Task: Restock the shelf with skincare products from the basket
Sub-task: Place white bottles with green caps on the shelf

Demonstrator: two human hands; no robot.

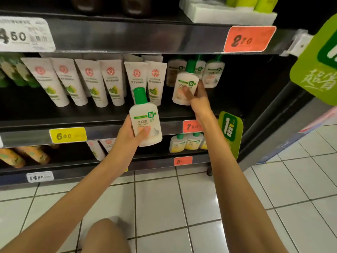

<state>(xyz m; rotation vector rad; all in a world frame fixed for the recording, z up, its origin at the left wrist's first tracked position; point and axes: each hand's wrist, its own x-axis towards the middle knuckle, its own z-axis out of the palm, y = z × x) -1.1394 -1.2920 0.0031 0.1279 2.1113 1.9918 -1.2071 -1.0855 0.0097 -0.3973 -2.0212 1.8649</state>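
- The left hand (pixel 135 133) wraps the left bottle (pixel 145 118) low on its body, thumb across the front label. The bottle is upright just in front of the shelf (pixel 109 123) edge.
- The right hand (pixel 197 96) clasps the right bottle (pixel 185 86) by its lower half. It is slightly tilted inside the bay, just ahead of the back row (pixel 212 73) of like bottles and right of the tubes (pixel 87 81). I cannot tell whether its base touches the shelf.
- Both look like small, stiff plastic bottles, probably light, with a smooth skin that may slip.
- The best hold is round the wide body, not the green cap (pixel 140 94). Set them down gently so neighbours do not topple.
- No basket is in view.
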